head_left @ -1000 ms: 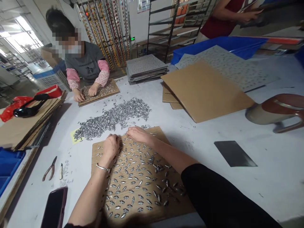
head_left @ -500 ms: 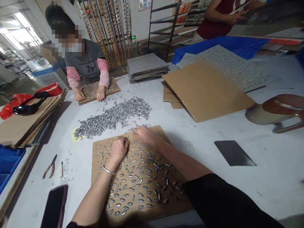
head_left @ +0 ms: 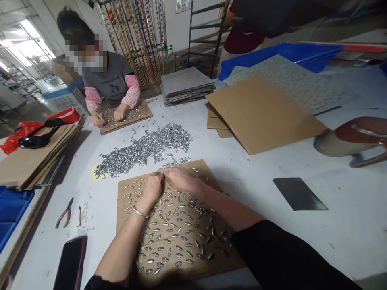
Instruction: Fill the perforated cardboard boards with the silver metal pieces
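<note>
Small pointed silver metal pieces lie spread over a brown cardboard sheet (head_left: 127,217) in front of me. My left hand (head_left: 153,186), with a bangle at the wrist, rests near the sheet's far edge, its fingers curled together. Beside it, my right hand (head_left: 178,177) is closed too, its fingertips close to the left ones. What either hand pinches is too small or hidden to make out. Just beyond the sheet, a large pile of the same silver pieces (head_left: 145,147) covers part of the white table (head_left: 254,249).
Pliers (head_left: 65,213) and a phone (head_left: 70,264) lie at left. At right are cardboard sheets (head_left: 263,117), a dark plate (head_left: 299,194) and a brown-topped container (head_left: 347,139). Across the table, a person in pink sleeves (head_left: 132,92) handles another board (head_left: 127,121).
My right hand has moved left and nearer to my left hand. The co-worker's hand on the board has shifted left. At the back, a person in red has moved left with a dark sheet.
</note>
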The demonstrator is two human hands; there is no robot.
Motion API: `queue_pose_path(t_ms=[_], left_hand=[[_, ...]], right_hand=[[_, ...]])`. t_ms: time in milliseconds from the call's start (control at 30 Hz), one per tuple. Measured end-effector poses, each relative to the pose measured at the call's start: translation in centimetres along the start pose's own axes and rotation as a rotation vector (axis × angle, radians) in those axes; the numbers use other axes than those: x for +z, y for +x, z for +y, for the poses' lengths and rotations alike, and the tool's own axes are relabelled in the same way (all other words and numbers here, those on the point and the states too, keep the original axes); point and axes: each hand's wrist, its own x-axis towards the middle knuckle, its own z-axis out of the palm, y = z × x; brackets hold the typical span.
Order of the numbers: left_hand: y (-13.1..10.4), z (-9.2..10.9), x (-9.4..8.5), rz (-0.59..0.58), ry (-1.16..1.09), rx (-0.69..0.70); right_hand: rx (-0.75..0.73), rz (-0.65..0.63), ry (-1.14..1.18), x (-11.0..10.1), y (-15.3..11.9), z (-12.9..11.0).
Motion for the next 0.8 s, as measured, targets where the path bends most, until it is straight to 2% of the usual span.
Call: queue_pose_path(t_ms=[133,300,400,467,600,700,800], left_hand=[[0.0,-0.3,-0.3,0.021,-0.013,0.017],[-1.4,-1.4,-1.3,0.105,-0.047,-0.006],[-2.4,-2.3,-2.1,0.181,-0.096,-0.019],[-2.9,-2.6,-2.4,0.198,-0.104,-0.034],[-3.2,-2.2,-2.1,0.166,-0.079,-0.059],[-3.5,-1.9,-1.8,0.135,-0.062,-0.083],[-4.2,-2.3,-1.7,0.158,-0.082,-0.106]], right_hand=[[0.025,0.026,0.059,0.7,0.1,0.2],[0.119,0.121,0.063,-0.2,-1.6,2.9],[0.162,0.023,0.008,-0.7,-2.8,3.6],[0.155,-0.033,-0.006,-0.5,-3.0,3.2],[0.131,0.009,0.008,0.2,-2.2,1.3],[0.172,0.001,0.017,0.7,-1.2,0.3],[0.221,-0.015,0.023,1.0,-0.7,0.1]])
